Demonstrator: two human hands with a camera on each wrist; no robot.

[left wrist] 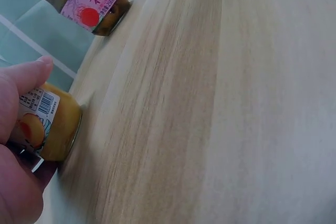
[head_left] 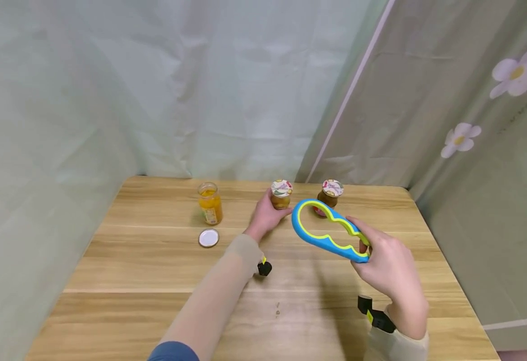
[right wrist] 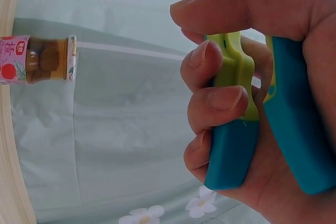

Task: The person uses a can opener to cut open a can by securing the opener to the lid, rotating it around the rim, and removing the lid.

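Left hand (head_left: 267,214) gripped the lidded yellow jar (head_left: 281,201) near the table's (head_left: 290,281) twelve-o'clock edge! Right hand (head_left: 391,260), toward four, clasped the blue opener (head_left: 328,244); open wood spread toward six.

1. A blue sleeve (head_left: 174,352) edges my left arm.
2. A beige cuff (head_left: 246,250) rings my left wrist, near a black piece (head_left: 265,269) with a yellow tab (head_left: 264,260).
3. Black blocks (head_left: 383,321) and a yellow strip (head_left: 369,316) adjoin my pale right cuff (head_left: 396,346).
4. My hands (head_left: 391,260) are bare.
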